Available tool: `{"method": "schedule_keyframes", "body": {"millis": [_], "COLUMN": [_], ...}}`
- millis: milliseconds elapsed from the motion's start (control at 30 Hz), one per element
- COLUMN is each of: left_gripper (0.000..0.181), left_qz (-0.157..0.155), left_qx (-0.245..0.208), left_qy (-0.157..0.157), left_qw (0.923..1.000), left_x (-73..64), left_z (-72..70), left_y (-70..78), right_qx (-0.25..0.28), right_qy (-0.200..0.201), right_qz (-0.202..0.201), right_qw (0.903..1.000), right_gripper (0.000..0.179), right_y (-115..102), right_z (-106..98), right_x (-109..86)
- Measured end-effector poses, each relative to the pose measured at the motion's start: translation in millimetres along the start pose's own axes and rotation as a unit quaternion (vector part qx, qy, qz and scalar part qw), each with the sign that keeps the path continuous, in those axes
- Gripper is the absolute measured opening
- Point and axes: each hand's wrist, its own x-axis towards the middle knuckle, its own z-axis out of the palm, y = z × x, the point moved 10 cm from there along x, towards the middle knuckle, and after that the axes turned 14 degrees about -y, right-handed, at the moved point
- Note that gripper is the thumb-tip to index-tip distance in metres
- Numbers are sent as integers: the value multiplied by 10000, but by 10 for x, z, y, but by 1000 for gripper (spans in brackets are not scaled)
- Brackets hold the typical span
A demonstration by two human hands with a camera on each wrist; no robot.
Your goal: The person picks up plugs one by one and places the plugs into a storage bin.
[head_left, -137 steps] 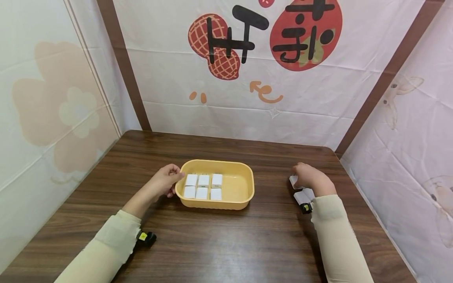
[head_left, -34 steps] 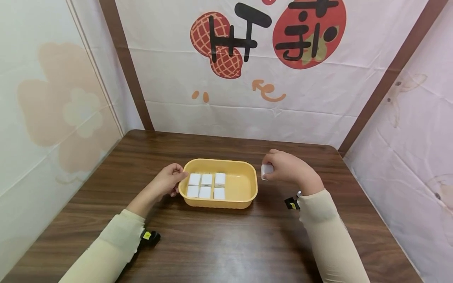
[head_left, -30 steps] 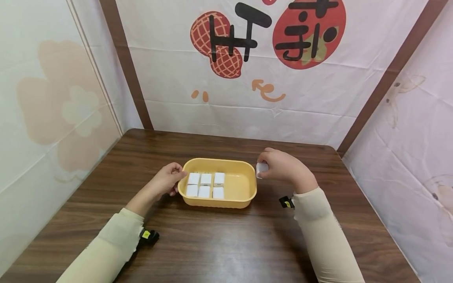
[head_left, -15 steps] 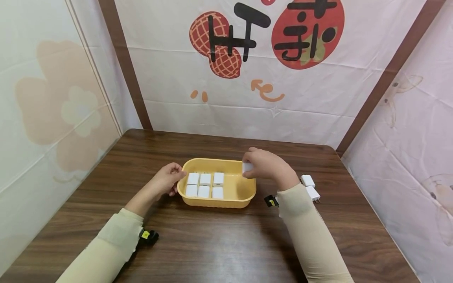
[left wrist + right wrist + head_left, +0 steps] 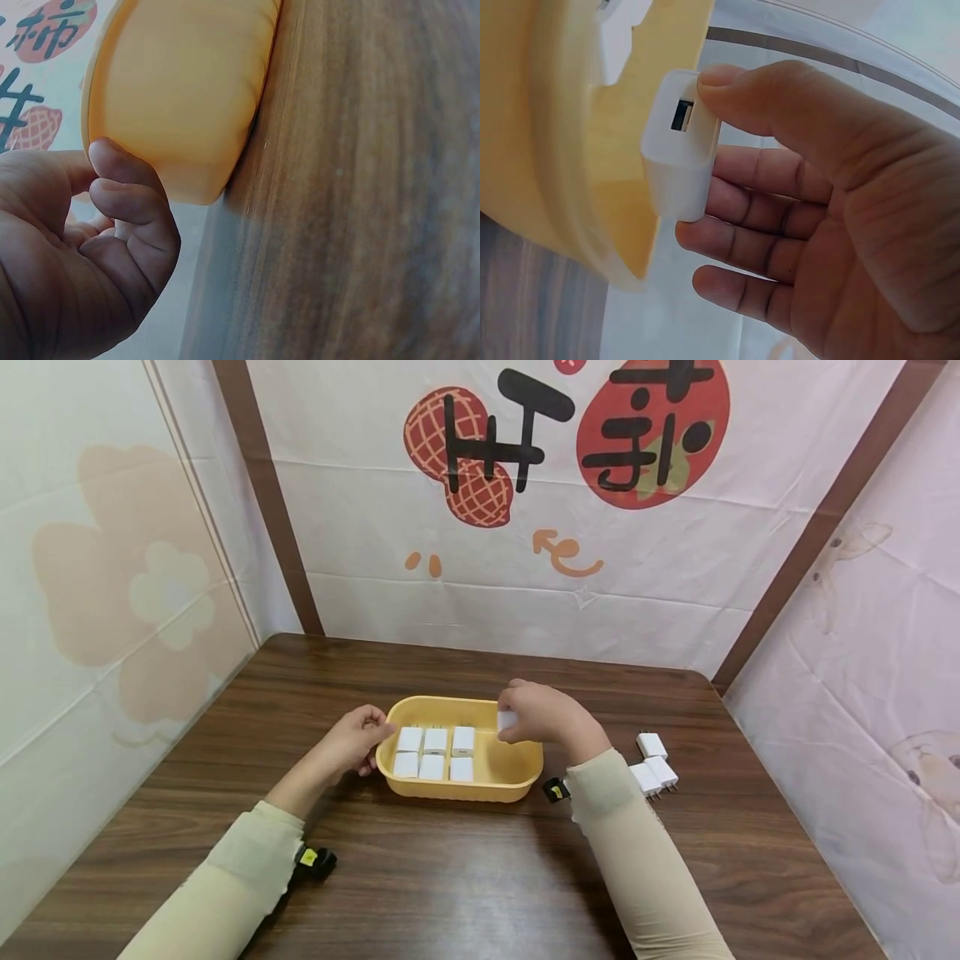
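Note:
A yellow plastic tray [image 5: 459, 792] stands on the table, with white USB charger plugs [image 5: 435, 741] set in two rows in its left part. My left hand [image 5: 352, 740] pinches the tray's left rim between thumb and fingers, as the left wrist view [image 5: 112, 232] also shows. Over the right part of the tray my right hand [image 5: 547, 718] holds one more white USB charger [image 5: 679, 142] between thumb and fingertips. Its USB port faces the right wrist camera. In the head view the hand hides part of that charger.
On the brown wooden table [image 5: 465, 877], right of the tray, lie 3 loose white chargers [image 5: 652, 745] close together, partly beside the right sleeve. Printed cloth walls [image 5: 360, 510] stand behind the table and at both sides.
My right hand has picked up a charger from the right side and carried it leftward, from outside the tray's right rim to over its inside. My left hand keeps its grip on the rim.

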Motion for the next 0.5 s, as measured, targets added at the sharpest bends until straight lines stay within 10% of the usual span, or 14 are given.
{"method": "schedule_keyframes", "body": {"millis": [500], "left_gripper": [24], "left_qz": [88], "left_qx": [1], "left_qy": [-19], "left_qw": [10000], "left_x": [21], "left_z": [15], "left_y": [-31], "right_qx": [-361], "right_qy": [29], "right_qz": [-41], "right_qw": [9993], "right_gripper": [23], "right_y": [-109], "right_z": [156], "right_x": [204]}}
